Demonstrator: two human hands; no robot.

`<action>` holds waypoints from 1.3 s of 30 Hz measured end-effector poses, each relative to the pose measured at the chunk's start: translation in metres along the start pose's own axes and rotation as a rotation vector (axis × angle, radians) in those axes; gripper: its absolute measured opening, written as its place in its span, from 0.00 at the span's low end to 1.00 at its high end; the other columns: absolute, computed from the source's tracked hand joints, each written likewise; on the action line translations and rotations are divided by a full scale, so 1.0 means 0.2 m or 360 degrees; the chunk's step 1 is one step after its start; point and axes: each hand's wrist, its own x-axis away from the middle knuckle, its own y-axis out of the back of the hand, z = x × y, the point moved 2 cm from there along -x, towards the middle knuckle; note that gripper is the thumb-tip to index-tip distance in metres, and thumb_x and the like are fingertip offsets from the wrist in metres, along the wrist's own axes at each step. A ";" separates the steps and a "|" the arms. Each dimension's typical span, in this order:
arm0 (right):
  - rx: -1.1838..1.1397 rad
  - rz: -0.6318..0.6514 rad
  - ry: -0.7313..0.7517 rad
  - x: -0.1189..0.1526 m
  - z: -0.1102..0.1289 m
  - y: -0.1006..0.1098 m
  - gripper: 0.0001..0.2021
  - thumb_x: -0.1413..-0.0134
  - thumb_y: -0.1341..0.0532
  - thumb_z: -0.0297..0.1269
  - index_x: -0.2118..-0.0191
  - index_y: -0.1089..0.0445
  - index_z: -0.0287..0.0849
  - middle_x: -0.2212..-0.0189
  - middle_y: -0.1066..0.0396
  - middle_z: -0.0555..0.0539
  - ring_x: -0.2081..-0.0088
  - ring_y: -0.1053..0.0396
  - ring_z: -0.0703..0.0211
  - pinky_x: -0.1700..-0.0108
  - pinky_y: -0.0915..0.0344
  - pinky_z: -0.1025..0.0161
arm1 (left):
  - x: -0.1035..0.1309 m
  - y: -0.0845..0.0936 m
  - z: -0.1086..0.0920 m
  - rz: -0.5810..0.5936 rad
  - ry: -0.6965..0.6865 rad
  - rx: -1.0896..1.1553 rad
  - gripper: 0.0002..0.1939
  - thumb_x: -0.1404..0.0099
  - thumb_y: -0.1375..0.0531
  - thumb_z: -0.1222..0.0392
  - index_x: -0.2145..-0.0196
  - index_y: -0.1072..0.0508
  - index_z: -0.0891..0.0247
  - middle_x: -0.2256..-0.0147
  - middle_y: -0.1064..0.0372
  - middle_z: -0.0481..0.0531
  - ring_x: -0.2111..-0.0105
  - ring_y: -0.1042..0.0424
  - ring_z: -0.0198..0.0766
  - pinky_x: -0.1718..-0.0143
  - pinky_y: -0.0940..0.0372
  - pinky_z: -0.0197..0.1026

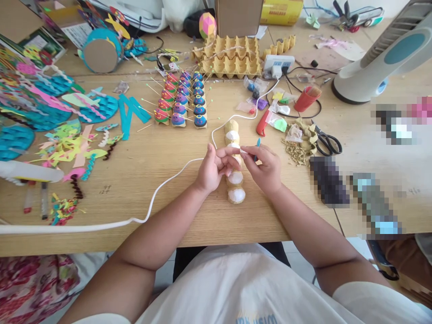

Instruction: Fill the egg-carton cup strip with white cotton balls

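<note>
A strip of egg-carton cups lies lengthwise on the wooden table in front of me, with white patches on several cups. Above its middle, my left hand is held with the palm turned up and the fingers apart; its index fingertip meets my right hand's fingertips. My right hand pinches a small white piece there. A thin blue tool also sticks up from between the right fingers. The hands hide the strip's middle cups.
Rows of painted cups with pins stand behind left. A white cable crosses the table. Scissors, a red cup and a fan are at right, colourful paper pieces at left, egg trays at the back.
</note>
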 end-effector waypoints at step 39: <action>-0.1092 -0.0009 -0.1048 0.02 -0.07 -0.08 0.25 0.47 0.24 0.62 0.69 0.29 0.47 0.76 0.33 0.55 0.72 0.37 0.64 0.68 0.37 0.64 | -0.01 0.02 0.00 -0.0118 -0.0303 -0.0075 0.20 0.43 0.20 0.44 0.69 0.18 0.61 0.75 0.20 0.50 0.80 0.32 0.28 0.77 0.39 0.33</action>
